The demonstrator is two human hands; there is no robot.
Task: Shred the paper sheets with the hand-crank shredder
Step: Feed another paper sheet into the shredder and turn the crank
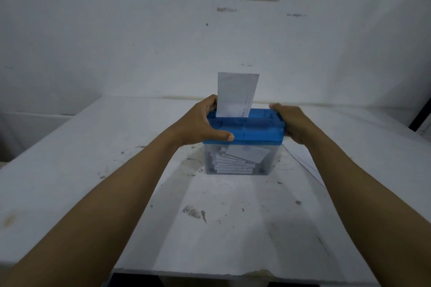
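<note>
- Clamp left hand [205, 123], fingers curled round shredder [251, 127] lid, pressing it onto counter [93, 170].
- Turn steadily with right hand [293, 121], curled at the lid's other end; cannot tell on what.
- Keep paper sheet [235, 95] upright between hands.

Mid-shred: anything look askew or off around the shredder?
The sheet stands off-centre in the shredder, toward its left end, right edge slanting. In the clear bin, a wide piece lies slanted on the strips, seemingly uncut.
</note>
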